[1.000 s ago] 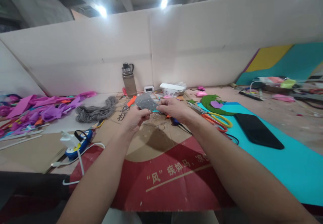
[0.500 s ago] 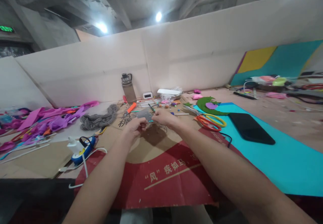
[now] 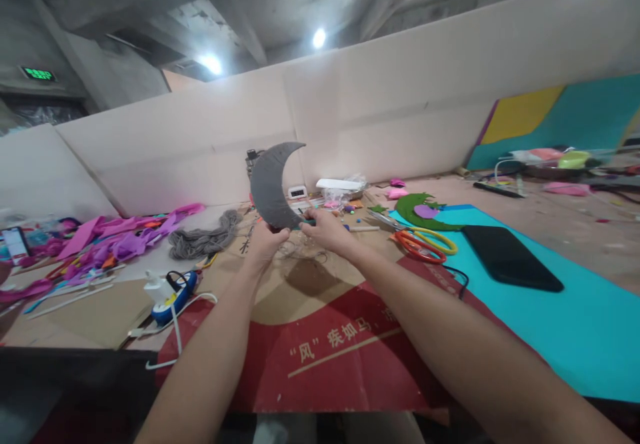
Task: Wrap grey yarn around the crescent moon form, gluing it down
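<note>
A grey crescent-moon shape (image 3: 270, 191), flat and felt-like, stands upright over the cardboard with its pointed tip at the top. Its lower end is pinched in my left hand (image 3: 267, 243), thumb toward the right. My right hand (image 3: 327, 232) closes on the same lower end from the other side. A thin dark stick-like piece shows at the right fingertips; its kind is too small to tell. Thin, clear strands lie just below the hands. Beneath everything is a red-and-brown cardboard sheet (image 3: 330, 377).
Grey yarn (image 3: 205, 236), a blue-and-white power strip (image 3: 175, 297) and pink-purple scraps (image 3: 125, 237) lie left. Scissors (image 3: 425, 243), a black phone (image 3: 510, 257) and a green crescent (image 3: 415, 212) are right, by turquoise board (image 3: 595, 337). Another phone (image 3: 17, 244) shows far left.
The grey crescent, earlier low and nearly flat between my hands, is now raised upright. It partly covers the bottle behind. The view has shifted slightly left, bringing in the phone at far left.
</note>
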A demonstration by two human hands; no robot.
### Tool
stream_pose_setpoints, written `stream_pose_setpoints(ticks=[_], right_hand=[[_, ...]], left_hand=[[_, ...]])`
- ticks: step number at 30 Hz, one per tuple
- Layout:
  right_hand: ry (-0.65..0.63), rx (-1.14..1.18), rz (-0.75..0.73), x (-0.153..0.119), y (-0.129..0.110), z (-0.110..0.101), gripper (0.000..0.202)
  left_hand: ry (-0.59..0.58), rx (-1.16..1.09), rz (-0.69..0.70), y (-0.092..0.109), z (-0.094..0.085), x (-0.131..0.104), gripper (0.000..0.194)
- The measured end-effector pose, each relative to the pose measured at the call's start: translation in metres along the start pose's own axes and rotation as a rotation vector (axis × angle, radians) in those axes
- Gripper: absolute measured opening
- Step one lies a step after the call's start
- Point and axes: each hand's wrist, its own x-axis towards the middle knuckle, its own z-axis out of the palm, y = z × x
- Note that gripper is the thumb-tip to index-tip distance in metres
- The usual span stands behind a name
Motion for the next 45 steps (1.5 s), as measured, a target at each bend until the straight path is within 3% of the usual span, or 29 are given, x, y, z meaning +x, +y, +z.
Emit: stream_pose_setpoints(ticks=[12,32,45], right_hand=[[0.093,-0.061,-0.176,-0.001,0.002,0.005,0.006],[0.105,-0.116,-0.189,-0.002,0.007,0.008,0.006],[0.098,-0.111,-0.189,-0.003,0.007,0.010,0.007]], left_hand=[[0.016,0.038,0.043,-0.011,-0.006,0.006,0.022],[-0.027,0.028,0.032,0.005,-0.004,-0.005,0.024],[-0.032,0.026,0.034,-0.006,-0.008,0.000,0.019]])
